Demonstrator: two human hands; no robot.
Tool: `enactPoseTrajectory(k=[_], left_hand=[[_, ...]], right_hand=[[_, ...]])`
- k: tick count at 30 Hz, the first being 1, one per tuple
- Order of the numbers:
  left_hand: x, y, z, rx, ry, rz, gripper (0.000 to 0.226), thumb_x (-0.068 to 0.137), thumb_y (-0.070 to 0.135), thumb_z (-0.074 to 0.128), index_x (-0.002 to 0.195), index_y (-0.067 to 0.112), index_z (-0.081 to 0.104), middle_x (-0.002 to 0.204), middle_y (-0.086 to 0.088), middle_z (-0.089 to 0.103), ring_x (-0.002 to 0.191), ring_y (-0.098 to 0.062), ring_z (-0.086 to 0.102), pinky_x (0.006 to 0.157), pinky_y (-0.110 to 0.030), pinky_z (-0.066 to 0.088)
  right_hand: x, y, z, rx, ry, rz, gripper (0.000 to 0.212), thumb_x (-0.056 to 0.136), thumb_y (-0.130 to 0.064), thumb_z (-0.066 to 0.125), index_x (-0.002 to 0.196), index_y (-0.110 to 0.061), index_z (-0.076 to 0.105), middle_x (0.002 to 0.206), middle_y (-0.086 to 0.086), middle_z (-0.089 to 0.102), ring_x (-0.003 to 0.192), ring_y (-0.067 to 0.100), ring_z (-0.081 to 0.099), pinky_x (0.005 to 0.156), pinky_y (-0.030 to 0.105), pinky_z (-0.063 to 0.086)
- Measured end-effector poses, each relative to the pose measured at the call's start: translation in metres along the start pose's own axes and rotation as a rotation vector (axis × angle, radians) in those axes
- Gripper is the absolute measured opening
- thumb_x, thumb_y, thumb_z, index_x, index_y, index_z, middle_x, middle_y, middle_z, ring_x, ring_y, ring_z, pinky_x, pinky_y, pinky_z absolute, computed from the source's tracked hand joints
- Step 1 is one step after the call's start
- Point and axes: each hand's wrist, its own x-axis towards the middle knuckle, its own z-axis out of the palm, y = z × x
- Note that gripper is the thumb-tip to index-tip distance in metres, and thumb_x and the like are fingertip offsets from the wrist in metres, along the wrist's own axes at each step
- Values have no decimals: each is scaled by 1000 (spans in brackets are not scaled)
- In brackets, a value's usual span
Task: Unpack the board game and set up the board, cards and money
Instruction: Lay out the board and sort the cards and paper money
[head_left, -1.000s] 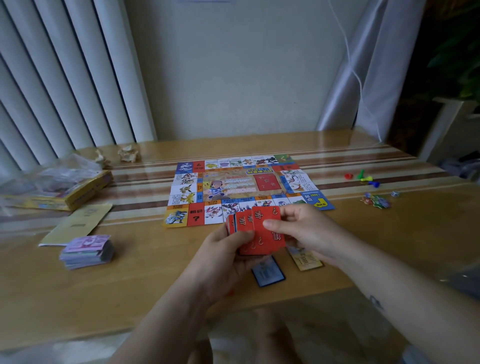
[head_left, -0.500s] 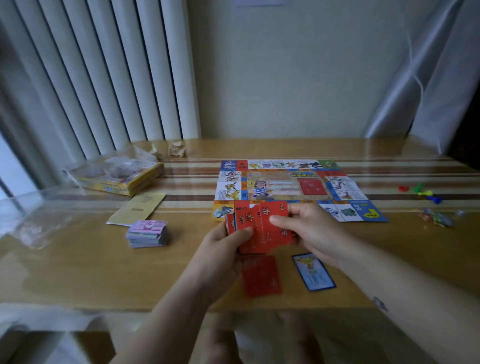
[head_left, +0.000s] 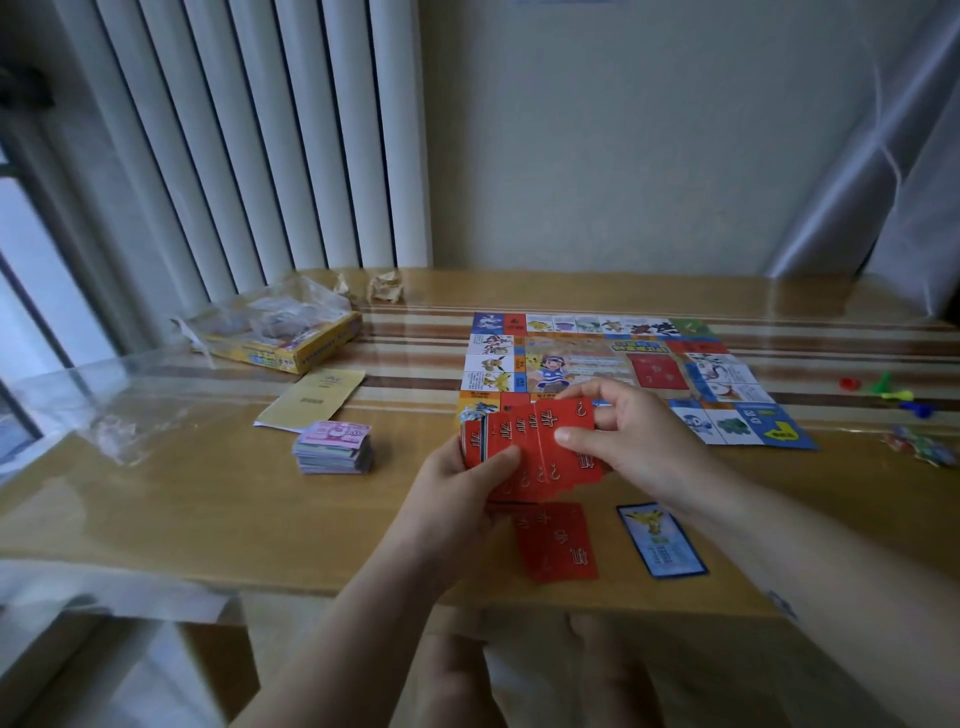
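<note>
L hand (head_left: 453, 501) & R hand (head_left: 631, 441) both gripping fanned red cards (head_left: 525, 431), board (head_left: 587, 359) behind

The room is dim & a bit grey, w/ soft light from the window (head_left: 31, 301) on the left, shine on the table (head_left: 182, 512), & bent, blurry edges.

Bare table (head_left: 182, 499) left of money stack (head_left: 333, 448); board (head_left: 613, 364) fills the middle.

One board (head_left: 587, 364), box (head_left: 291, 345), booklet (head_left: 314, 397), money stack (head_left: 333, 448), held card fan (head_left: 535, 441); two loose cards (head_left: 558, 543) lower centre; four pawns (head_left: 881, 385) far right.
</note>
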Motion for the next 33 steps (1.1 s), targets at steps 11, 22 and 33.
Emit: enactPoseTrajectory(k=[11,22,33], left_hand=[[0,1,3,29,-13,11,16,93,9,51,107,9,58,96,-11,73,92,-23,70,76,-32,56],[1,5,7,58,-6,35,15,93,8,51,105,8,59,94,-13,73,89,-24,71,75,-33,58],[-2,1,9,31,55,48,14,93,13,53,104,13,60,93,-9,74,89,-22,71,76,-33,56]], right_hand=[[-1,0,-5,24,35,34,22,87,-8,65,98,-26,58,83,6,74,75,22,72,82,48,56],[0,2,-9,13,31,22,25,85,-11,68,97,-32,62,91,14,72,79,25,72,85,51,54],[0,4,-6,33,12,12,26,88,-7,63,101,-29,60,86,11,74,75,22,73,82,49,56]])
